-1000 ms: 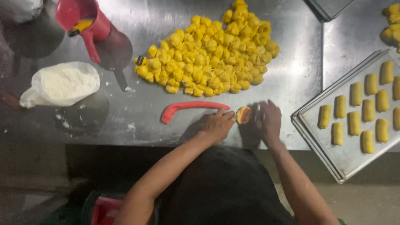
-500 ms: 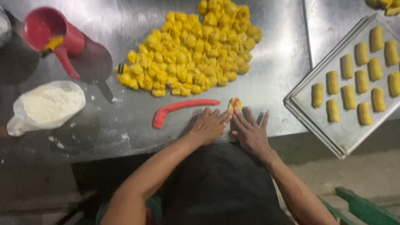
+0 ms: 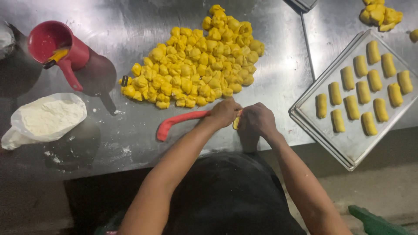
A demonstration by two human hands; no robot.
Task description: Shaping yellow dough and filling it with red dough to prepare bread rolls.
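Observation:
My left hand [image 3: 225, 112] and my right hand [image 3: 257, 120] meet over a small yellow dough piece [image 3: 236, 123], both closed around it just above the steel table [image 3: 130, 143]. A red rope of filling [image 3: 177, 122] lies on the table, its right end under my left hand. Beyond my hands sits a big heap of yellow dough lumps [image 3: 198, 65]. To the right, a metal baking tray [image 3: 313, 130] carries several shaped yellow rolls [image 3: 361, 91] in rows.
A red cup with a yellow-handled tool [image 3: 56, 45] stands at the far left, a plastic bag of white flour [image 3: 45, 119] below it. More yellow lumps [image 3: 378, 15] lie at the top right. A green object [image 3: 374, 222] sits low on the floor.
My hands were flat on the table rolling the piece; now both are curled around it. The view has shifted slightly.

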